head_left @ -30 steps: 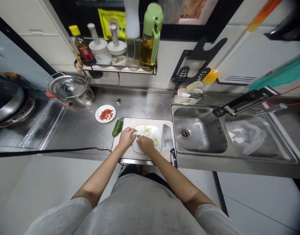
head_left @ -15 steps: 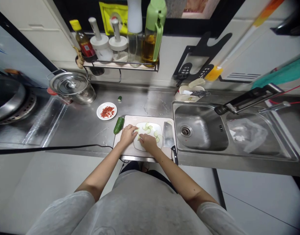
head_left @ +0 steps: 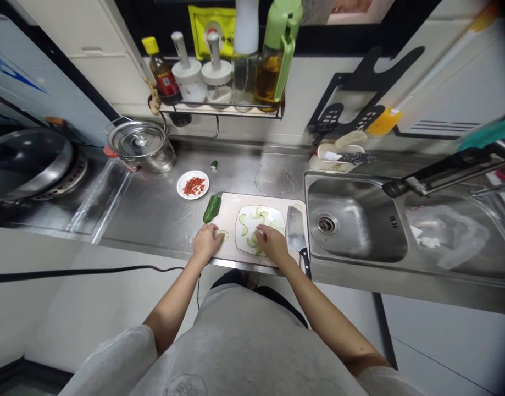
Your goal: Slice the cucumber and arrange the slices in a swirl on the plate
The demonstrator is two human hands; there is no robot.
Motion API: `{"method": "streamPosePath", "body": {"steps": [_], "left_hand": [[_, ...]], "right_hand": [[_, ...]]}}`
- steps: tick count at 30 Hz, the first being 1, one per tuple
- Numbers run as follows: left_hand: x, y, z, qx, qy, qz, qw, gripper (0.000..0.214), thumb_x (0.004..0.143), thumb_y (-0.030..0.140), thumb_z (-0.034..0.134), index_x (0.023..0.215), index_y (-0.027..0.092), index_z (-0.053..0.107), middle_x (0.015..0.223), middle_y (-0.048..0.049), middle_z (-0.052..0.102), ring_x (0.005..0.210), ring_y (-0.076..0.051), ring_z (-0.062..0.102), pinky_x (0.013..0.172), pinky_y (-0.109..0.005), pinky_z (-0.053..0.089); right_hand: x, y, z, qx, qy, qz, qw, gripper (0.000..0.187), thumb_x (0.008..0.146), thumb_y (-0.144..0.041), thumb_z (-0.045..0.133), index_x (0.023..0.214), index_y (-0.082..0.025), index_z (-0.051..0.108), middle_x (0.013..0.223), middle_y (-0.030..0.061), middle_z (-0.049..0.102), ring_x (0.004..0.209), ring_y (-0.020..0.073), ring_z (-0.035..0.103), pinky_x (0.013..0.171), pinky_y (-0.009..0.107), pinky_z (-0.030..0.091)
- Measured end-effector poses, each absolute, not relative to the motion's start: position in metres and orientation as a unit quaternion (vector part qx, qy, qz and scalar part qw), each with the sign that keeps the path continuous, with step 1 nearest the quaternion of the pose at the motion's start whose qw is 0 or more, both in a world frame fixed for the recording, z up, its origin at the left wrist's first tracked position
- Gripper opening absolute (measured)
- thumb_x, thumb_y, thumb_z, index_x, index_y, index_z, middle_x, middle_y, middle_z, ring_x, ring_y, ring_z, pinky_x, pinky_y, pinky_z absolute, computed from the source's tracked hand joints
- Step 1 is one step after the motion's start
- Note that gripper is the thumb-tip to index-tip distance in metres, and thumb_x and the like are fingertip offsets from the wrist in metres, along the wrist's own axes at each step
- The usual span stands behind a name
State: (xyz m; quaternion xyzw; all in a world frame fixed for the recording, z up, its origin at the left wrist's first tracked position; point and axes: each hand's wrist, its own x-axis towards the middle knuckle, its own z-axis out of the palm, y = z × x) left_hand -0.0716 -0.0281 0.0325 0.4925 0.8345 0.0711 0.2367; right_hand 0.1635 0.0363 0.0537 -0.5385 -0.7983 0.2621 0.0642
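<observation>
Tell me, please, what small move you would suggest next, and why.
I would probably have the left hand bring a cucumber slice from the cutting board to the white plate: its fingertips are beside the sliced cucumber there, while the right hand is at the curved slices on the plate.

There is one cutting board [head_left: 227, 203], bearing one square plate [head_left: 242, 237], one knife [head_left: 294, 230] and several cucumber slices [head_left: 243, 228], partly hidden and so not surely countable; one large cucumber piece [head_left: 211, 209] lies at its far left corner, one small cucumber end [head_left: 214, 164] beyond it. Left and back of the board are one round plate [head_left: 181, 187], one pot [head_left: 157, 157] and one pan [head_left: 29, 159]; right of it, two sink basins [head_left: 359, 220]. Behind and above it, one rack [head_left: 231, 111] carries two bottles [head_left: 165, 77], two jars [head_left: 190, 82] and one jug [head_left: 272, 71].
</observation>
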Motion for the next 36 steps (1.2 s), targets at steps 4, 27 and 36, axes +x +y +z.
{"method": "streamPosePath", "body": {"steps": [4,27,36], "left_hand": [[-0.061,-0.03,0.031,0.494,0.84,0.052,0.218,0.024,0.081,0.031,0.059,0.104,0.024,0.063,0.112,-0.0087,0.06,0.104,-0.026,0.055,0.081,-0.034,0.043],[-0.053,-0.023,0.082,0.526,0.607,0.394,0.447,0.027,0.072,0.03,0.069,0.094,0.019,0.057,0.077,0.0012,0.06,0.074,-0.011,0.053,0.072,-0.024,0.04],[-0.033,-0.027,0.078,0.249,0.654,0.421,0.577,0.05,0.07,0.057,0.067,0.101,0.017,0.058,0.067,0.0002,0.064,0.05,-0.007,0.044,0.048,-0.019,0.024]], "right_hand": [[0.163,0.03,0.058,-0.535,-0.793,0.279,0.082,0.033,0.096,-0.033,0.042,0.112,-0.019,0.067,0.088,0.0052,0.071,0.082,0.017,0.063,0.069,0.025,0.041],[0.125,0.035,0.078,-0.341,-0.85,0.359,0.178,0.017,0.092,-0.025,0.05,0.094,-0.02,0.067,0.097,0.0062,0.063,0.094,0.0202,0.051,0.088,0.034,0.038],[0.138,0.036,0.083,-0.361,-0.83,0.358,0.23,0.018,0.093,-0.026,0.049,0.089,-0.019,0.065,0.086,0.0043,0.066,0.084,0.0182,0.053,0.084,0.031,0.038]]}}
